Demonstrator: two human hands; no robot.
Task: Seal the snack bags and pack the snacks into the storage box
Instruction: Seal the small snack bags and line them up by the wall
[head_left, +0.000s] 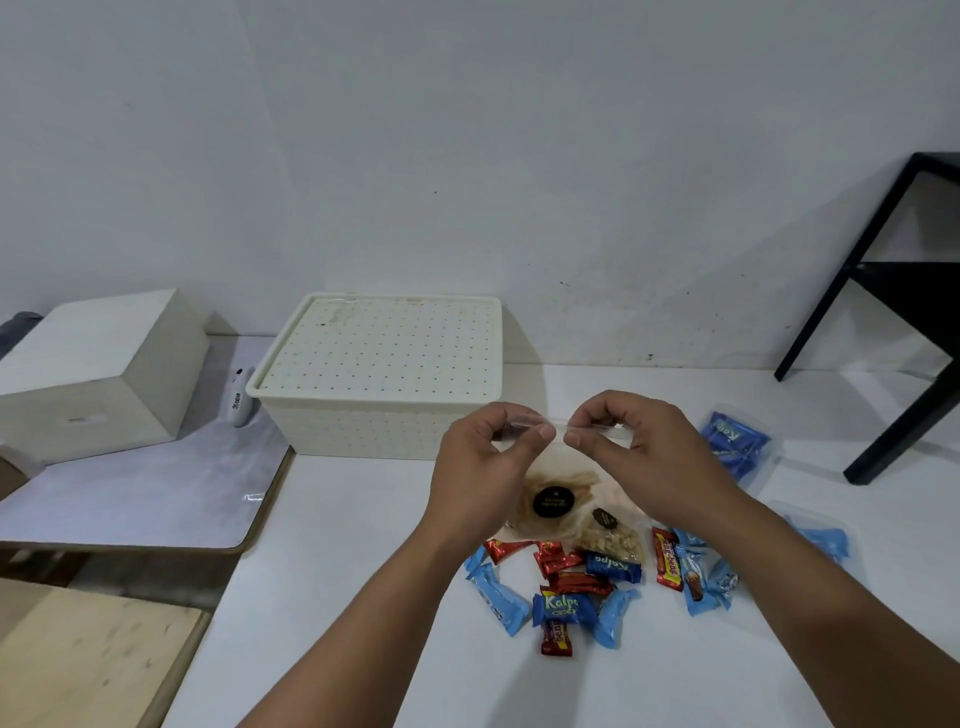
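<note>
Both hands, left (480, 457) and right (631, 441), fingers pinching bag (558, 499) seal; candies (563, 587) at 6 o'clock loose, box (379, 374) lidded; I judge packing unstarted

a clear snack bag (558, 499) is held upright above the white tabletop (363, 597) — its top strip pinched between the left hand (485, 457) and right hand (631, 441), pale snacks and two round black labels showing through. loose red and blue wrapped candies (576, 587) lie scattered just below it. the cream perforated storage box (379, 374) sits behind, lid on. two more clear bags of blue candies (735, 441) lie flat to the right.
</note>
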